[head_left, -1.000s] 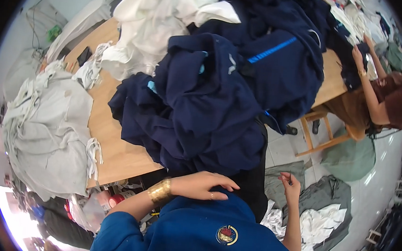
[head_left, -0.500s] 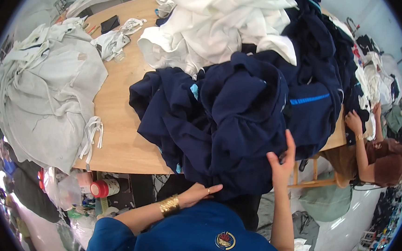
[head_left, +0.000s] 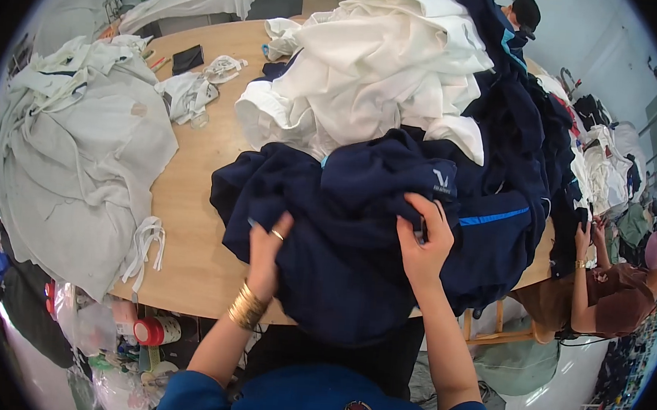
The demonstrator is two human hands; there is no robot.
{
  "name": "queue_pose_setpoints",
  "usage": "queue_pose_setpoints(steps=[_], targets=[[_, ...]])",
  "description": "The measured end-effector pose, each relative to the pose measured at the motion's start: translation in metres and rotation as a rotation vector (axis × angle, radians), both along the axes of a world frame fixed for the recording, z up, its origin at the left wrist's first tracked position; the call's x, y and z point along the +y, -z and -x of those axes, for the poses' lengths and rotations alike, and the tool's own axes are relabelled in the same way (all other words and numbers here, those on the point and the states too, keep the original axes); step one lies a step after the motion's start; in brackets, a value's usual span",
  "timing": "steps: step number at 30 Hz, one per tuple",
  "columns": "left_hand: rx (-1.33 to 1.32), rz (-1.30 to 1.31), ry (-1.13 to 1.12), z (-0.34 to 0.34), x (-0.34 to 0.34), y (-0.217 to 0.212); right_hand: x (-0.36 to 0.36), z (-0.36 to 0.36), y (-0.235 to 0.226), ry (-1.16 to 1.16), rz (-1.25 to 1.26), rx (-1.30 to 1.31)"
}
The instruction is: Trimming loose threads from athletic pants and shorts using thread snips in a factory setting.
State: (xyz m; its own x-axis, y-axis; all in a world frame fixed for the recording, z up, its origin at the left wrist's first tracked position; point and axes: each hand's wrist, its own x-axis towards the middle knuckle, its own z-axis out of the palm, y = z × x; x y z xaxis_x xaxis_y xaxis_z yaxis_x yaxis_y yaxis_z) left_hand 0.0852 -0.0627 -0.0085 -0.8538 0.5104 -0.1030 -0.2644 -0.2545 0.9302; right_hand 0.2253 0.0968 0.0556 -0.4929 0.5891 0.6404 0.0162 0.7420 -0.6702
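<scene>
Navy garment pile (head_left: 357, 237) on near edge of wooden table (head_left: 192, 195), just right of grey cloth heap (head_left: 80, 157). Left hand (head_left: 267, 245) flat, fingers apart on fabric; right hand (head_left: 423, 242) pinched shut on fold. Best: lift one layer only, left pinning rest

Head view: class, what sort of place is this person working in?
Probably a garment workshop: navy clothes and white clothes lie heaped on a long wooden table, with another person handling clothes at its far end.
</scene>
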Motion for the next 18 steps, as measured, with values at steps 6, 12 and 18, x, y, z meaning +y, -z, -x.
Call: queue_pose_setpoints(steps=[6, 12, 18], targets=[[0.697, 0.212, -0.271, 0.145, 0.02, 0.057, 0.016, 0.04, 0.051, 0.17, -0.173, -0.549], [0.941, 0.78, -0.199, 0.174, -0.021, 0.063, -0.017, 0.008, 0.02, 0.083, -0.171, -0.66], [0.733, 0.541, 0.091, 0.131, -0.095, 0.039, -0.024, -0.025, -0.033, -0.232, 0.053, -0.466]])
